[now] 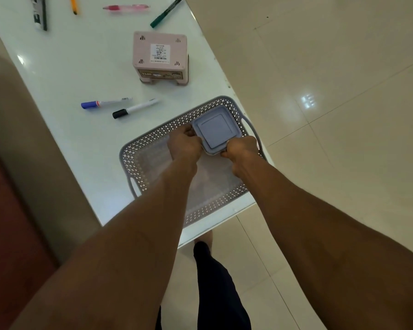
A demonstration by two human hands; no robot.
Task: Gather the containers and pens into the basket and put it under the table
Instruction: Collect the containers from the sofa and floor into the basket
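Note:
A grey perforated basket (138, 145) sits at the near end of the white table (65, 75). Inside its far right corner is a square grey-lidded container (216, 129). My left hand (184, 145) grips its near left edge and my right hand (241, 148) grips its near right edge. A pink container (160, 55) lies upside down further along the table. Between it and the basket lie a blue-capped marker (103, 103) and a black-capped marker (135, 108). At the far end lie a green marker (166, 12), a pink pen (126, 7) and an orange pen (73, 4).
A dark ruler-like object (39, 13) lies at the table's far left. The basket's right handle (252, 129) overhangs the table's right edge. Glossy cream floor tiles (320, 115) spread to the right. A brown surface (14, 186) runs along the table's left. My leg (215, 282) stands below the near edge.

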